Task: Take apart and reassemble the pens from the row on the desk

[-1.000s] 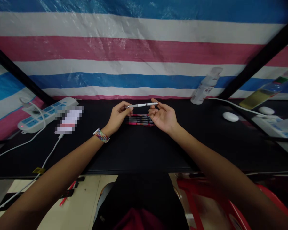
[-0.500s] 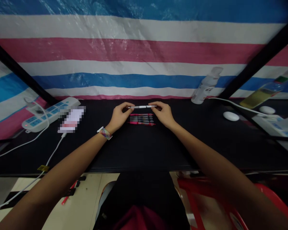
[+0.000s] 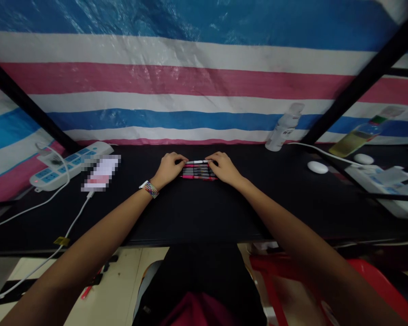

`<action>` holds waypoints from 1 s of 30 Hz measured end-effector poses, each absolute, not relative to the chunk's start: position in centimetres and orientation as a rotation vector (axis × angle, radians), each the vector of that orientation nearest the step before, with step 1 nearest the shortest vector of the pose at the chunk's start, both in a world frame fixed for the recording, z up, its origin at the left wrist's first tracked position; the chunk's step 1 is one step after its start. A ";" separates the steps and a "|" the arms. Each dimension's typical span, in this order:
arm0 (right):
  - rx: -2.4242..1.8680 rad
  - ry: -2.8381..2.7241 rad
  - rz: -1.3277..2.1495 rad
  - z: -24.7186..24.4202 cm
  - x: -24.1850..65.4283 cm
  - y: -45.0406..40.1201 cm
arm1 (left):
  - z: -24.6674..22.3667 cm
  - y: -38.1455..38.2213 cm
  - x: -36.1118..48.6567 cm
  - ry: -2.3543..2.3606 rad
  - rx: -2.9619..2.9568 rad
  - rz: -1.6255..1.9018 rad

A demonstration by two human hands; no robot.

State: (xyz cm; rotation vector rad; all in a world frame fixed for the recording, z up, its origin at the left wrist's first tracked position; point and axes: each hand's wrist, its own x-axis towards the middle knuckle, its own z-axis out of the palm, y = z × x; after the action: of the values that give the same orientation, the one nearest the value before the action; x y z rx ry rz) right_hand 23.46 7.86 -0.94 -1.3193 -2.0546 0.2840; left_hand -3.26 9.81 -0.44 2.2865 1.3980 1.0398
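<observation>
A white pen (image 3: 197, 161) lies crosswise at the far side of a row of several pens (image 3: 199, 171) on the black table (image 3: 197, 213). My left hand (image 3: 170, 169) pinches its left end, and my right hand (image 3: 223, 168) pinches its right end. The pens in the row lie side by side, with pink ones at the near and far edges and darker ones between. Fingers of both hands cover the ends of some of them. A multicoloured band is round my left wrist.
At left are a power strip (image 3: 71, 165), a phone (image 3: 104, 173) and white cables. At right stand a white bottle (image 3: 283, 130), a tilted bottle of yellow liquid (image 3: 353, 138), white oval objects (image 3: 317, 167) and another power strip (image 3: 387, 185).
Both hands have brought the white pen nearer to the row, so that it now sits right against the far side. The camera view has shifted slightly.
</observation>
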 end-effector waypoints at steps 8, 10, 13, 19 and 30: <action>-1.345 -2.060 0.273 -1.0 23.2 7.6 | -0.2 9.4 -3.0 1.415 2.336 0.988; -1.348 -2.061 0.278 -0.9 23.2 7.5 | -0.1 9.2 -2.9 1.421 2.353 0.967; -1.350 -2.065 0.279 -0.8 23.1 7.3 | 0.0 9.1 -2.9 1.431 2.372 0.942; -1.316 -1.932 0.281 -1.1 22.8 7.3 | -0.6 9.0 -2.6 1.405 2.257 1.040; -1.170 -1.470 0.754 -1.5 20.0 8.0 | -1.4 8.3 0.1 1.167 1.697 1.245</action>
State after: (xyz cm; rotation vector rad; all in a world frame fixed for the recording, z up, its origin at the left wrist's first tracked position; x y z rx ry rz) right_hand 19.99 7.99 -1.50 -1.1700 -1.4697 0.7539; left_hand 0.07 8.31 -1.41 1.6969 1.1670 1.2450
